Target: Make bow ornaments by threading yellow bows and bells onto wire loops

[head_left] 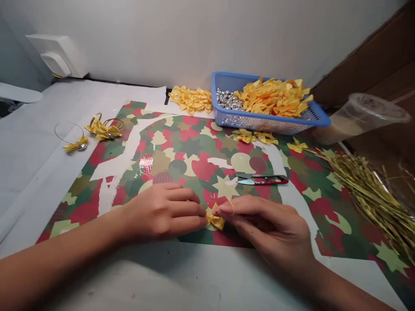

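My left hand (165, 211) and my right hand (262, 224) meet low in the middle of the picture, over a patterned red and green paper sheet (194, 155). Between their fingertips sits a small yellow ribbon bow (214, 219), pinched from both sides. A thin gold wire loops at my right fingertips (231, 203). Both hands have their fingers pressed together on the bow. Red-handled thread snips (263, 180) lie on the paper just beyond my right hand.
A blue basket (227, 115) holds yellow bows and silver bells at the back. Loose bows (191, 99) lie left of it. Gold wire strands (369, 190) lie at the right, beside a plastic cup (359, 119). Finished bow rings (103, 128) rest at the left.
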Motion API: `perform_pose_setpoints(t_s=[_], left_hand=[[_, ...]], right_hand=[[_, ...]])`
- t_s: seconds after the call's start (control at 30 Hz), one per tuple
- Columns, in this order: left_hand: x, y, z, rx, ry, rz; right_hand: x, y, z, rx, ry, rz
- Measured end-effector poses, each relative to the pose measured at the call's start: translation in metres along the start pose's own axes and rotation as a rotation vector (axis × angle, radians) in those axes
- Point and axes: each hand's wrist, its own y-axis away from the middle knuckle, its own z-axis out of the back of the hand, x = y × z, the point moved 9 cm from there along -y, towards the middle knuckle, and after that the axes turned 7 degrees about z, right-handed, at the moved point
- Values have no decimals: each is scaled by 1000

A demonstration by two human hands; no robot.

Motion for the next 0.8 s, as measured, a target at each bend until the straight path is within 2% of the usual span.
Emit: perform_pose_setpoints(t_s=[0.13,0.27,0.63,0.8], left_hand=[[-1,-2,1,4,-7,-5],[-1,-7,-1,70,-20,-1],[-1,-1,-2,-11,3,4],[0,0,-4,-10,-14,2]], right_hand=[[2,1,-2,56,68,36],[2,3,-1,57,85,39],[7,2,-2,97,91,67],[11,4,-2,104,124,98]])
